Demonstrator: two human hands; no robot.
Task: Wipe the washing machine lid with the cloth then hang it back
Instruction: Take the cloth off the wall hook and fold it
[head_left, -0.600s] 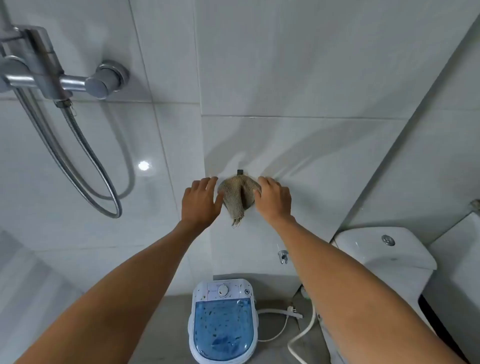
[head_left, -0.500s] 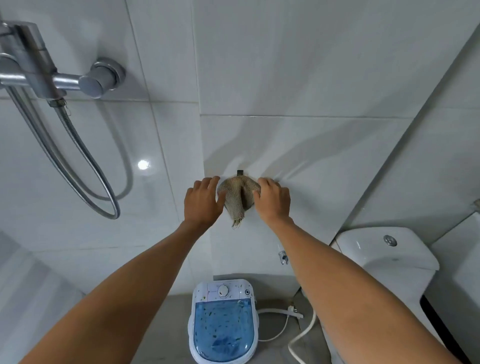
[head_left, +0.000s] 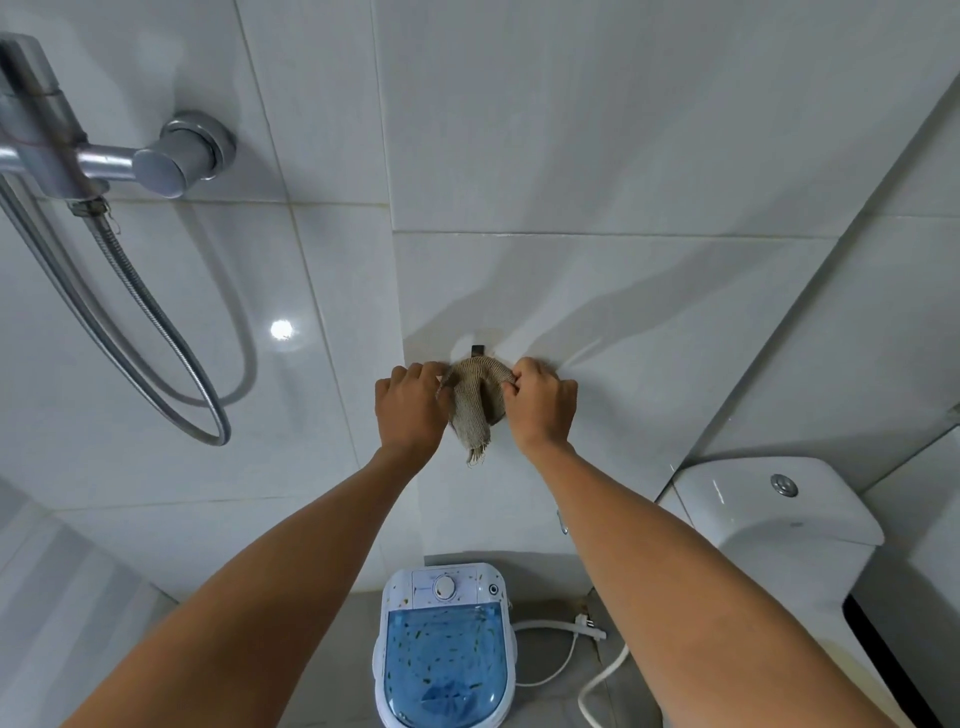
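Observation:
A beige woven cloth (head_left: 475, 405) hangs bunched against the white tiled wall, just under a small dark hook (head_left: 477, 351). My left hand (head_left: 410, 408) pinches its left upper edge and my right hand (head_left: 540, 405) pinches its right upper edge, fingers curled into the fabric. Below, on the floor, stands a small white washing machine (head_left: 444, 587) with a translucent blue lid (head_left: 447, 660) that lies closed.
A chrome shower mixer (head_left: 171, 156) and its looped metal hose (head_left: 156, 332) hang on the wall at left. A white toilet cistern (head_left: 769, 509) stands at right. A white cable and plug (head_left: 587, 623) lie on the grey floor beside the machine.
Both hands have gone from lying flat beside the cloth to curling their fingers into its upper edges. The cloth stays at the hook.

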